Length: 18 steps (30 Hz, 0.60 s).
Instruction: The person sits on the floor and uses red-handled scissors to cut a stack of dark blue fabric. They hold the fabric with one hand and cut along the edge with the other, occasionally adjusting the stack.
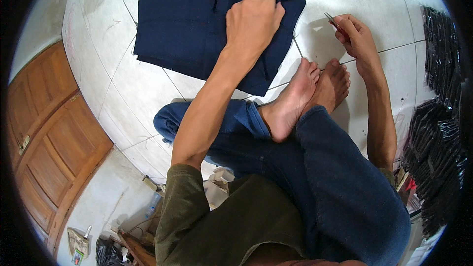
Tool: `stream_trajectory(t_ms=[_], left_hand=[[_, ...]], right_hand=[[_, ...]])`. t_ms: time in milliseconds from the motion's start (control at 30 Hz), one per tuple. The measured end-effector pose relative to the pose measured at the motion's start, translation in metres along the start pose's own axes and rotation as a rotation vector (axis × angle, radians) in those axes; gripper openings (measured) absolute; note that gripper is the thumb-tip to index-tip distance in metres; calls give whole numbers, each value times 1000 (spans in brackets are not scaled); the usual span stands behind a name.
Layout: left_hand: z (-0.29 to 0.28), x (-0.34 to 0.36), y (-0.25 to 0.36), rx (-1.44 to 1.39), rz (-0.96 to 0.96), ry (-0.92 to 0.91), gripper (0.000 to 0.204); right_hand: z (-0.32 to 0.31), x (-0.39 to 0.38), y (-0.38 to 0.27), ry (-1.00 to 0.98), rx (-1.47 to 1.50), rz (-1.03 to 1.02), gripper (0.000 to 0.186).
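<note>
A folded stack of navy blue cloth (177, 24) lies on the white tiled floor ahead of me, its cut edges slightly frayed. My left hand (252, 22) rests over its right part, fingers curled down and pinching the fabric; the fingertips are partly hidden. To the right of the cloth and apart from it, my right hand (358, 39) is closed around a small pair of thread snips (338, 25) with a red grip. The pointed metal blades stick out toward the upper left, above the tiles.
My bare feet (300, 93) are crossed just below the cloth. On the right lie heaps of shiny black strips or packets (438, 128). A wooden door (54, 133) is at the left. Behind me are an open carton (217, 187) and a black plastic bag (109, 251).
</note>
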<state>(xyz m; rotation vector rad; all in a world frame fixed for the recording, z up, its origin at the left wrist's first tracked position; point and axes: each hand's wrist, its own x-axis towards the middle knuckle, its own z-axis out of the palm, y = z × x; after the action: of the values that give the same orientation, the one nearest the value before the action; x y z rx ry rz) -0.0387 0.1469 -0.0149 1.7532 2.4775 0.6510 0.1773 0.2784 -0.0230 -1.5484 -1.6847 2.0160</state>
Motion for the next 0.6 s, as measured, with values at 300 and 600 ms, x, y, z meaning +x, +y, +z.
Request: stream_trajectory(t_ms=[300, 600], left_hand=[[-5, 32, -1, 24, 279, -9, 43], [-4, -3, -29, -120, 330, 129, 31]], right_hand=[[16, -2, -10, -4, 37, -36, 26], [56, -21, -22, -288, 526, 155, 31]])
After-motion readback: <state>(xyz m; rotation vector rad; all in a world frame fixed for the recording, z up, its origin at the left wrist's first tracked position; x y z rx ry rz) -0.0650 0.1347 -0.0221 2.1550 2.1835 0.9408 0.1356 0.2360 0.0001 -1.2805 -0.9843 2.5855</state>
